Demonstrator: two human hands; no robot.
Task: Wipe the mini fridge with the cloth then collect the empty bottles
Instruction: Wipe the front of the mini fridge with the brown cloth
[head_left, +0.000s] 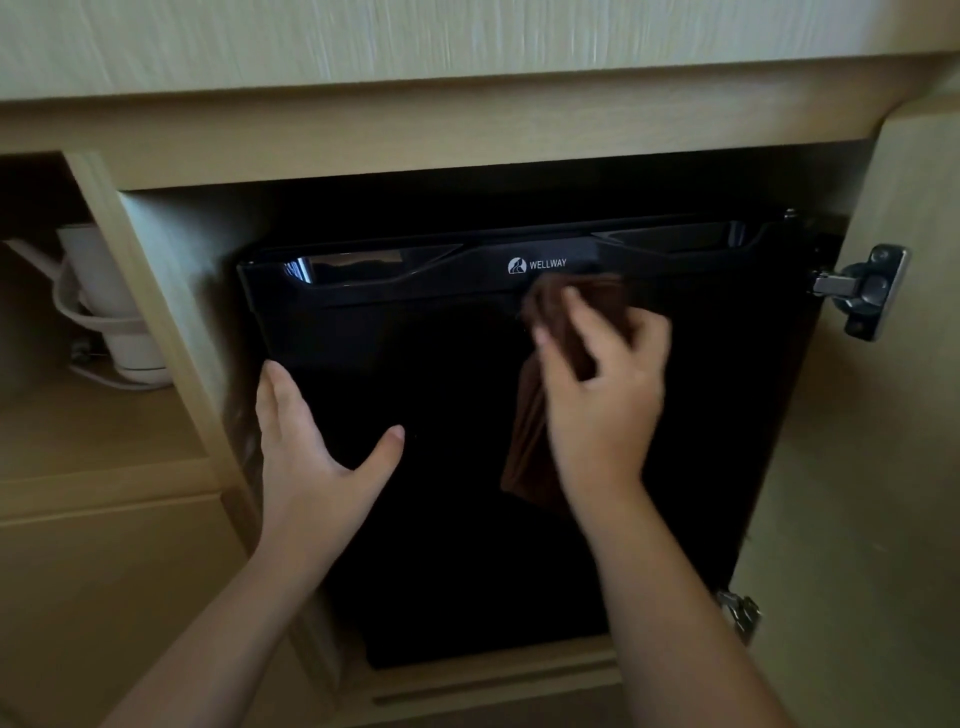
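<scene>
head view: a black mini fridge sits inside a pale wooden cabinet, door shut, a white "wellway" logo on its top band. the right hand grips a brown cloth, fingers curled round it, holding it against the fridge front just below the logo; the loose end hangs under the hand. the left hand lies flat on the fridge's left edge, fingers straight, thumb spread. a metal hinge is on the right. a white kettle stands in the left compartment.
</scene>
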